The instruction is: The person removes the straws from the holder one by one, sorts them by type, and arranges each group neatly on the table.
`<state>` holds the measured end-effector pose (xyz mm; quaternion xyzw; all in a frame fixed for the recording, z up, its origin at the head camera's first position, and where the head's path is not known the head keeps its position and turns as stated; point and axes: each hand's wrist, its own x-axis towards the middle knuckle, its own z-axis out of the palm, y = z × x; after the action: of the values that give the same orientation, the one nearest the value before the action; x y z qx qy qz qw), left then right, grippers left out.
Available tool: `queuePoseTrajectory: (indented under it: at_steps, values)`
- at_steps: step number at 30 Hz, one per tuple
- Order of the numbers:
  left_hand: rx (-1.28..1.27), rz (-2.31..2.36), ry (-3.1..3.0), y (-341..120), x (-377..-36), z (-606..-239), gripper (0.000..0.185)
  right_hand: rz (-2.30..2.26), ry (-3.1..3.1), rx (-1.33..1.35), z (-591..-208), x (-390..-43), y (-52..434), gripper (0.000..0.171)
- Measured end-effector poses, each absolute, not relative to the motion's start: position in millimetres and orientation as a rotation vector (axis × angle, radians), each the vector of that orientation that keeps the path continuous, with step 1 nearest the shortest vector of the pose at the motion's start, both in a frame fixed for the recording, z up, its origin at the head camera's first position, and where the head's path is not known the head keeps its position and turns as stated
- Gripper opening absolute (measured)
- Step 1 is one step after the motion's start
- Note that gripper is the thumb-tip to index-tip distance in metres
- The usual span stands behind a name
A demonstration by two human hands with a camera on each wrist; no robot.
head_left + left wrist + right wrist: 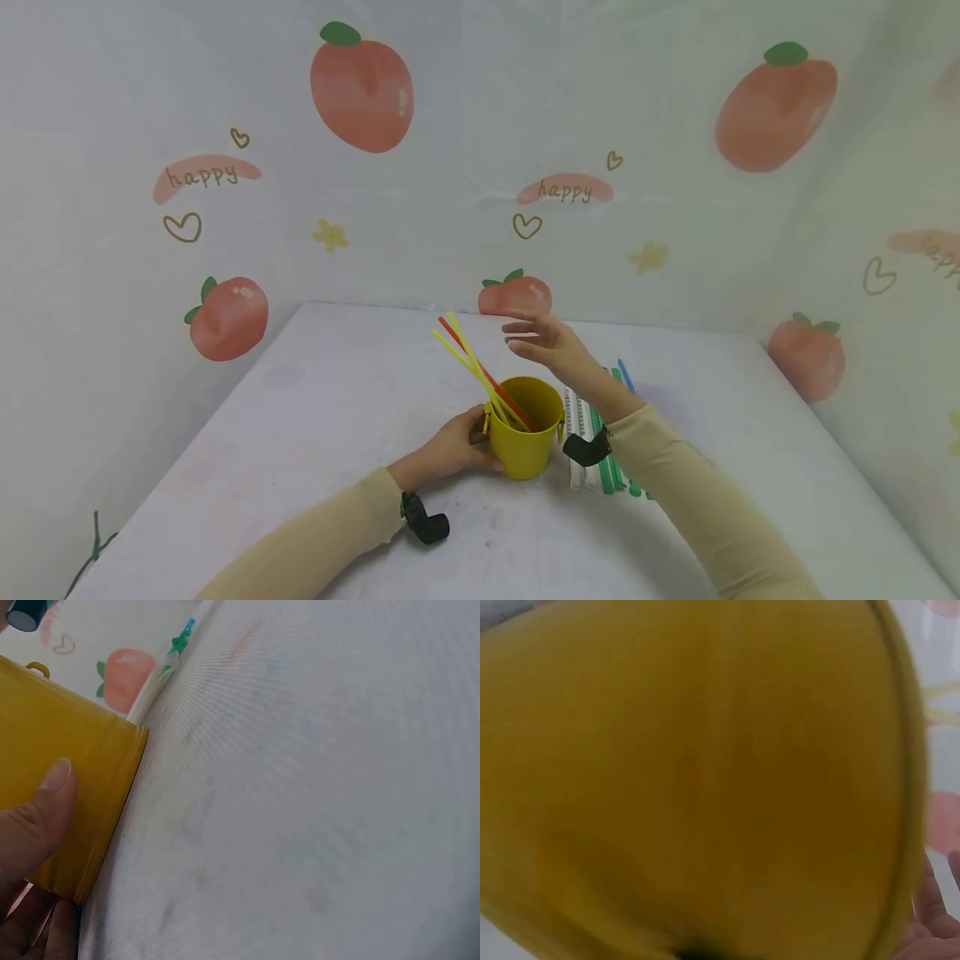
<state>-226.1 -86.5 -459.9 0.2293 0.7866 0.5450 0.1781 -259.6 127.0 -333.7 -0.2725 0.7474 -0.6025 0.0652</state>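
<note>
A small yellow metal bucket (522, 454) stands upright on the table, with side lugs at its rim. Two thin yellow sticks (462, 350) and a red one (450, 331) lean in it toward the left. My left hand (453, 446) holds the bucket from its left side; in the left wrist view the thumb (45, 802) lies along the wall and the fingers curl round underneath. Above and behind the rim, my right hand (543, 340) hovers with fingers extended to the left and nothing in them. The bucket's wall (705, 765) fills most of the right wrist view.
Right of the bucket lie several long, narrow white strips (576, 475) and green strips (606, 475), partly under my right forearm. A blue stick (626, 377) lies behind them. The white table (337, 392) meets a fruit-printed backdrop (450, 233) at its far edge.
</note>
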Motion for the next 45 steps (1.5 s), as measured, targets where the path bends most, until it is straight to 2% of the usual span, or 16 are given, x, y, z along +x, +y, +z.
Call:
queuePoseTrajectory:
  at_steps: [10,29,45]
  values:
    - [0.660,1.532,2.224,-87,-225,-460,0.082,-1.636,2.275,-0.898,-346,-260,111,0.051]
    - [0.641,1.513,2.241,-87,-224,-457,0.084,-1.334,2.316,-0.969,-346,-266,109,0.040]
    - [0.638,1.532,2.222,-88,-224,-457,0.084,-1.275,2.383,-0.987,-344,-265,109,0.030]
